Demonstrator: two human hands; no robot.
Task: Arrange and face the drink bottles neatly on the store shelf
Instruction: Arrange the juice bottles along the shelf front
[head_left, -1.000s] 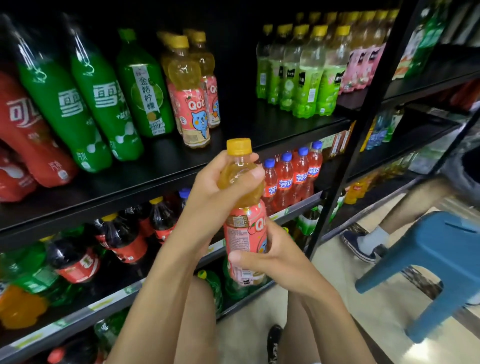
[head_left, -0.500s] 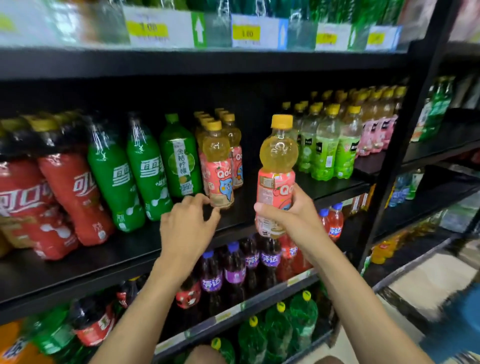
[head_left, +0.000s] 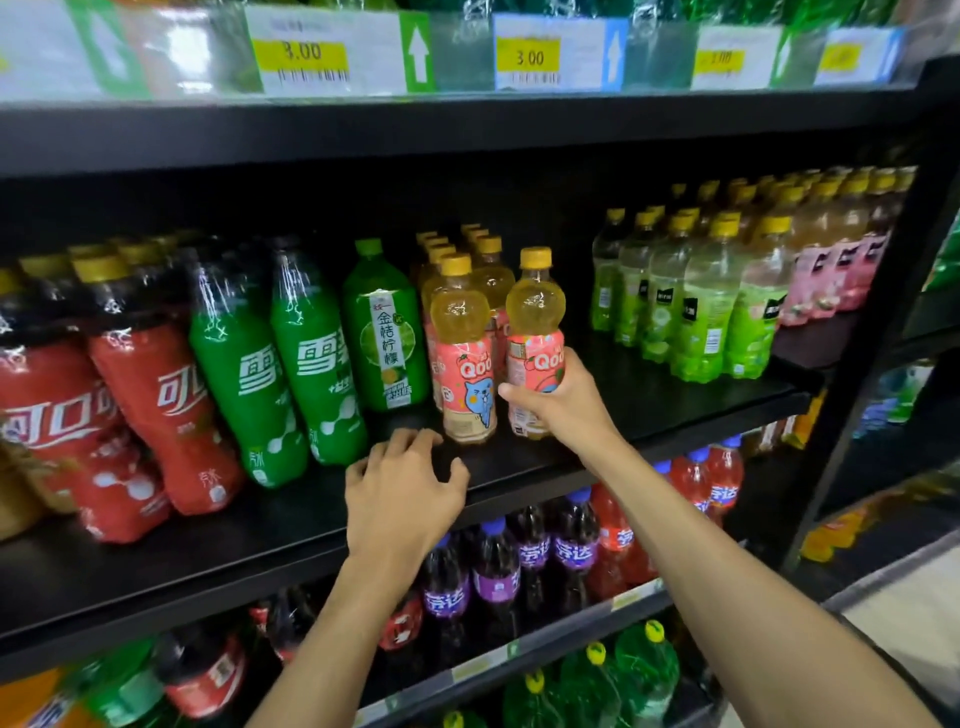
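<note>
Your right hand (head_left: 566, 410) grasps the Qoo bottle (head_left: 535, 322) at centre frame; your left hand (head_left: 400, 499) is released, holding nothing. A careless push could topple the neighbour bottle (head_left: 462, 364) just left.

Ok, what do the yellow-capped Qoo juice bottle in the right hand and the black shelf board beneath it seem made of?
Yellow-capped Qoo juice bottle, held by the right hand: clear glossy plastic, likely, since the yellow drink shows through with highlights; pink printed film label; opaque plastic-looking cap. Black shelf board: smooth, dark, faint sheen; painted metal or laminate, cannot tell which.
</note>
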